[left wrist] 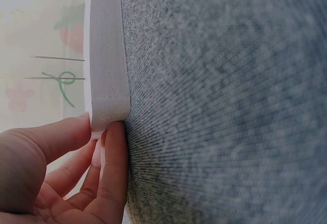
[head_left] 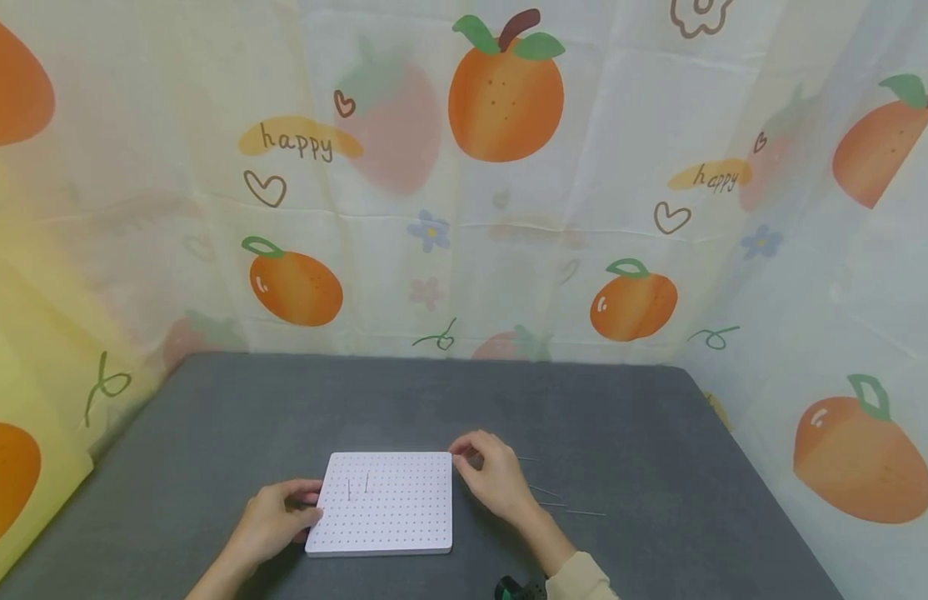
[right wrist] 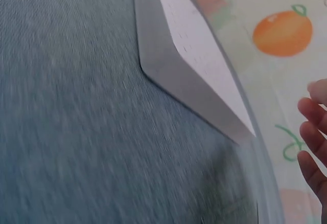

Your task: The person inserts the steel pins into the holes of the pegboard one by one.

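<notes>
A white square pegboard (head_left: 404,508) with rows of small holes lies on the grey table. Two thin metal pins (left wrist: 56,78) stand upright in it, toward its left side. My left hand (head_left: 272,521) grips the board's left edge, thumb at the top rim and fingers against the side, as the left wrist view shows closely. By the far right corner is my right hand (head_left: 494,475), fingers loosely bent. In the right wrist view its fingers (right wrist: 314,132) appear at the right border, apart from the board's side wall (right wrist: 189,91), with nothing seen between them.
Several thin metal pins (head_left: 584,512) lie loose on the table right of the board, some partly behind the right hand. A dark object (head_left: 518,588) shows at the bottom edge beside the right sleeve. A fruit-print curtain (head_left: 464,275) hangs behind the table (head_left: 284,417).
</notes>
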{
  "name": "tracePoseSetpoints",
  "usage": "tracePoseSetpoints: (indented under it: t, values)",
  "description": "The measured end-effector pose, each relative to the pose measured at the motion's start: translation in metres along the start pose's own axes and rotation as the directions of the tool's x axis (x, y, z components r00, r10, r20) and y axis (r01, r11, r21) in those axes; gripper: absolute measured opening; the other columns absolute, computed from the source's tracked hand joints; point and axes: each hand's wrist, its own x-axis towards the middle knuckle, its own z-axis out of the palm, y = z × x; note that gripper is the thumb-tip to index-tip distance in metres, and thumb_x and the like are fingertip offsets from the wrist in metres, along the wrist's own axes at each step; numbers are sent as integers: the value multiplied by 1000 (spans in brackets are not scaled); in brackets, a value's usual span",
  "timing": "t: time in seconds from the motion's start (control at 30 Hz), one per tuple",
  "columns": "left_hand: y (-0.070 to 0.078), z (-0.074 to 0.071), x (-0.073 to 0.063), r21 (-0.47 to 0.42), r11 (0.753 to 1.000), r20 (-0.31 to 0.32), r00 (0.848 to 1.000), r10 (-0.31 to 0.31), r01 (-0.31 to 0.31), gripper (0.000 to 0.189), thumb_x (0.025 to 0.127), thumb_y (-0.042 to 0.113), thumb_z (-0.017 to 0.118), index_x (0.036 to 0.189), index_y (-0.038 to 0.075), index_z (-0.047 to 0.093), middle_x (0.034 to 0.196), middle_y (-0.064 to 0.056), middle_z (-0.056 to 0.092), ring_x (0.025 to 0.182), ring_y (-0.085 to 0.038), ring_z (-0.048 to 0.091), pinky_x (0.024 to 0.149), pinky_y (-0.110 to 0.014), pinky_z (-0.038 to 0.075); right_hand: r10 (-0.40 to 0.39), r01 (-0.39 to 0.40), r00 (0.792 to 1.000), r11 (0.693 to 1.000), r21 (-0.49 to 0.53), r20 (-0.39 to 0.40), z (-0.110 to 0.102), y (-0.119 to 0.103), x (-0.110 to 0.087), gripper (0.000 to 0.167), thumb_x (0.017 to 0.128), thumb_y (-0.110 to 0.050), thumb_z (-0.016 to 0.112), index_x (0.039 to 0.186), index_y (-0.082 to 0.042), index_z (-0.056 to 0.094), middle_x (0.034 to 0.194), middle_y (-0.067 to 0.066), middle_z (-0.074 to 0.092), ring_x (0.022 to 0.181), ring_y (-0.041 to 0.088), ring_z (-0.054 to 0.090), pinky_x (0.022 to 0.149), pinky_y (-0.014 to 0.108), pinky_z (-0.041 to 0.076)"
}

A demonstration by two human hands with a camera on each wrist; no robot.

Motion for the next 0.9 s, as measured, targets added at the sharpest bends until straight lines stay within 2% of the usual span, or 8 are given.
tracePoseSetpoints:
  t: [0.4, 0.7, 0.9]
  values:
    - [1, 0, 0, 19, 1000, 6, 1000, -1, 1, 41, 74, 1, 67, 113, -5, 60, 90, -9, 64, 68, -15, 59, 55, -30, 55, 92, -91, 995, 996, 13, -35, -23, 28, -2, 16, 80, -9, 69, 88, -22, 65, 84, -13, 61, 77, 5, 57, 67, 26, 51]
    - [-2, 0, 1, 19, 1000, 13, 1000, -21, 21, 41, 74, 2, 68, 114, -4, 60, 90, -8, 64, 68, -14, 59, 55, -31, 55, 191, -191, 981, 981, 19, -18, -35, 50, -4, 13, 81, -11, 68, 88, -22, 65, 86, -14, 61, 78, 5, 58, 70, 29, 52]
    - [1, 1, 1, 30, 999, 10, 999, -40, 40, 41, 74, 1, 67, 114, -5, 59, 91, -9, 64, 68, -14, 59, 55, -30, 55, 219, -219, 976, 976, -4, -8, -40, 61, -7, 12, 82, -12, 67, 91, -19, 65, 88, -9, 63, 81, 9, 61, 71, 30, 53]
